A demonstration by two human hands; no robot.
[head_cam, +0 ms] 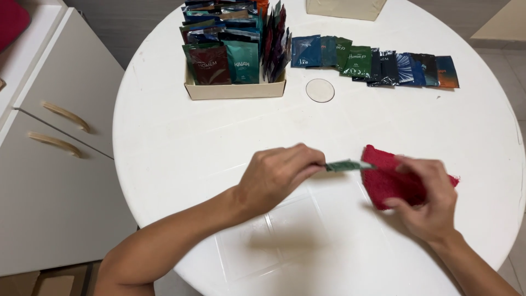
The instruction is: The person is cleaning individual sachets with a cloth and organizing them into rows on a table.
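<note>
Head view, and the biggest thing I saw was the round white table point(164, 142), filling most of the frame. To its left stood a white cabinet point(49, 181) with two pale handles. At the far side of the table sat an open cardboard box point(235, 90) packed with upright sachets in green, teal, dark red and blue. Just right of it, a row of flat sachets point(378, 64) lay overlapping, running from blue through green to one with an orange patch. A second pale box point(345, 8) showed at the top edge. A small clear disc point(320, 90) lay between the box and the row.

Near the table's front, my right hand point(427, 203) was closed around a red cloth point(383, 178), fingers curled over its top and thumb below. My left hand point(276, 175) pinched one end of a small green sachet point(346, 165) between thumb and fingers, holding it edge-on above the table, its other end touching the cloth. I could not tell whether the cloth wrapped that tip.
</note>
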